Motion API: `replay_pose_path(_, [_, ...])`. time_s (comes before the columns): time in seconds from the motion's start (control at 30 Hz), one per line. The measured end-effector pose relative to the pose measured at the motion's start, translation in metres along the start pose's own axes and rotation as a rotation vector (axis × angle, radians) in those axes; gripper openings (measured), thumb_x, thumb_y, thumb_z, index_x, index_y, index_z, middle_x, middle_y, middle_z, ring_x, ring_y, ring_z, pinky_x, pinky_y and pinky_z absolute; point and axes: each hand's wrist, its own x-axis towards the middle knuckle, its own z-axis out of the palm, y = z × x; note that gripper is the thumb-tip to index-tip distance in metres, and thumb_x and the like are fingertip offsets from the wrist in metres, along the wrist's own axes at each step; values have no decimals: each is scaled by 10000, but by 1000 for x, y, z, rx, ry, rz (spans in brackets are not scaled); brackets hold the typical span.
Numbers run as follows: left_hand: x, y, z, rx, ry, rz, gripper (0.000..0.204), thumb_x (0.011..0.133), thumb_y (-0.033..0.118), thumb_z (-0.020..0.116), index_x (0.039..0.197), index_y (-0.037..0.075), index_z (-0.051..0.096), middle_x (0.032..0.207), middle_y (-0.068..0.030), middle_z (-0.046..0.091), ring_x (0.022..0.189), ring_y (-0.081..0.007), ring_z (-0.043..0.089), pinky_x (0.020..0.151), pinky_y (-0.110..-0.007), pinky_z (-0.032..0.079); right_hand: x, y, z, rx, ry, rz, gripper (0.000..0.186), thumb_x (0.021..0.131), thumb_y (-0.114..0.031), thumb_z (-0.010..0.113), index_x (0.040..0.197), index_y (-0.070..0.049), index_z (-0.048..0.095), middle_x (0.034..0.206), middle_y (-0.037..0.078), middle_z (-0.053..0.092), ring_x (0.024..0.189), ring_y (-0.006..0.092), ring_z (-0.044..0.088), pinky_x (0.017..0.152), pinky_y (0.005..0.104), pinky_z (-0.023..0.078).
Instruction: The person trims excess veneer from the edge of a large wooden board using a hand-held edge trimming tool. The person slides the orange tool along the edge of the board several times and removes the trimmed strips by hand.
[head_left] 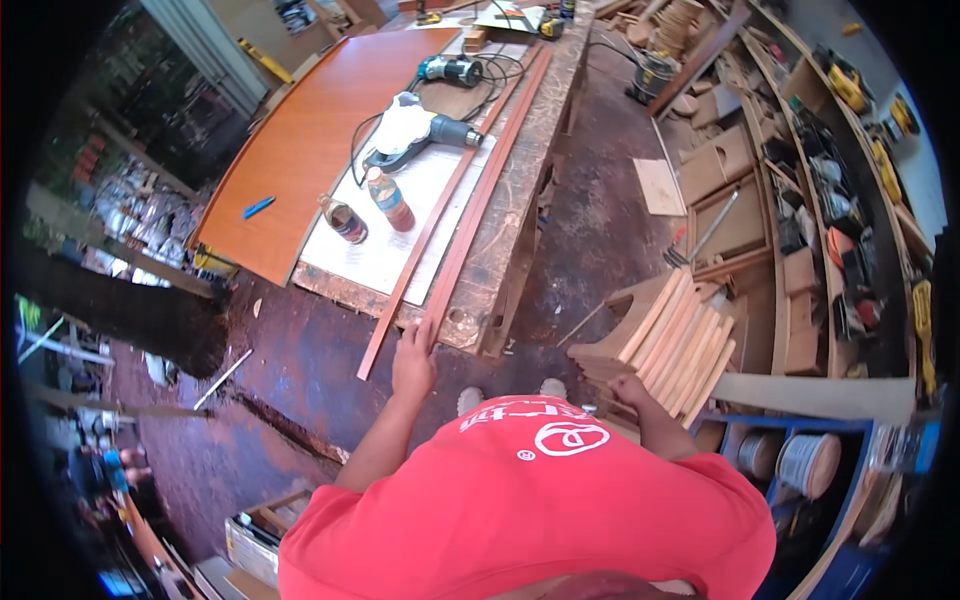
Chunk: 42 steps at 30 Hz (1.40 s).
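My left hand is closed round the near end of the long reddish-brown wooden strips, which lie along the right side of the workbench. Beside them a single strip of the same wood sticks out past the bench's near edge. My right hand is low on the right, curled against the near side of a stack of curved wooden pieces. Whether anything is in those fingers is hidden. On the white board stand a dark bottle and a bottle of reddish liquid.
Corded power tools, a grey one and a teal one, lie farther along the bench. A blue pen-like object rests on the orange-brown panel. Cluttered shelves line the right wall; spools sit below.
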Motion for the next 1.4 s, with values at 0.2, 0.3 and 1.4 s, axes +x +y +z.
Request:
replay_pose_path(0.2, [-41,0,1,64,53,-236,771,763,66,706,1444,148,355,1231,-186,555,1083,-393,567,921,-437,482,86,-58,-38,128,-73,-96,226,910,-254,633,787,-65,646,649,40,635,532,126,564,489,287,448])
replay_pose_path(0.3, [-61,-7,4,93,115,-301,744,777,169,708,1438,159,367,1111,-174,614,1025,-362,607,873,-442,494,106,-57,-43,33,-162,-74,210,901,-230,632,772,-65,649,646,43,638,539,131,578,497,297,458])
replay_pose_path(1.4, [144,82,0,-667,45,54,221,774,186,775,717,35,624,754,-95,643,694,-252,637,619,-329,484,264,-148,-237,-317,-152,103,290,893,-306,683,800,-34,643,631,55,639,525,126,582,492,295,480])
